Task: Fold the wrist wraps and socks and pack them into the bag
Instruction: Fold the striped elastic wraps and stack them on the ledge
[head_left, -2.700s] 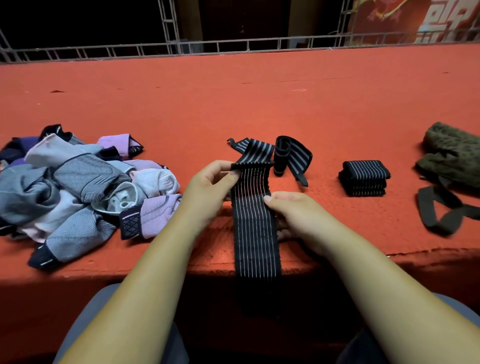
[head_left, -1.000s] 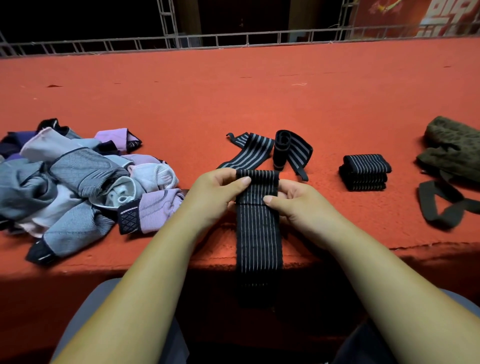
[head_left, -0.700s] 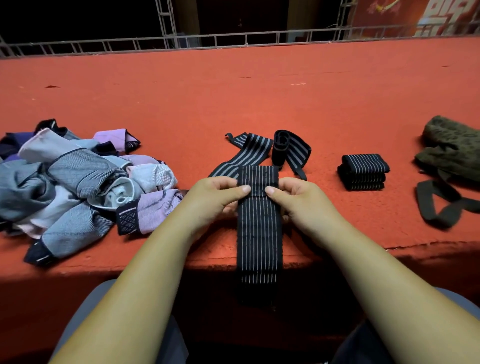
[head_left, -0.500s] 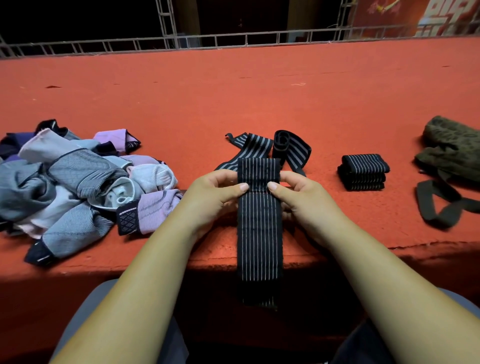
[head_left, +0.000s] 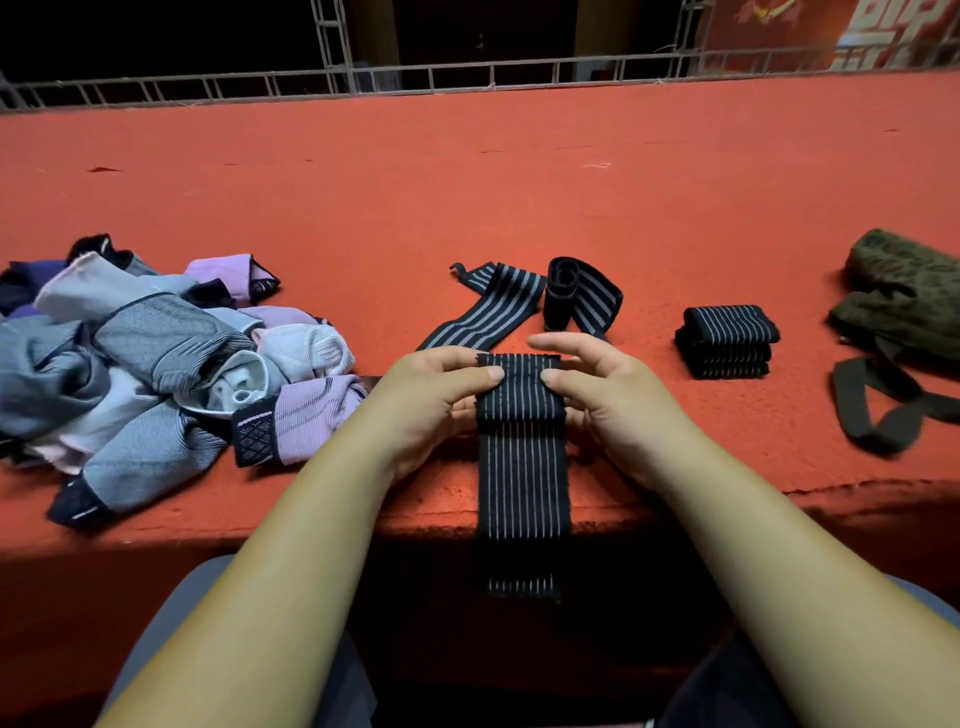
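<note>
At frame centre, the left hand (head_left: 431, 395) and right hand (head_left: 608, 395) each use a thumb-over, fingers-under grip, pinching the folded top of the wrist wrap (head_left: 522, 467). The wrap lies on the red platform (head_left: 519, 197), with its tail hanging over the near edge. To fold well, I'd square both side edges before each turn, match the fold length to the folded wrap (head_left: 724, 338) at centre right, and draw the tail up evenly. The socks (head_left: 156, 364) at left and the bag (head_left: 904, 296) at far right wait.
</note>
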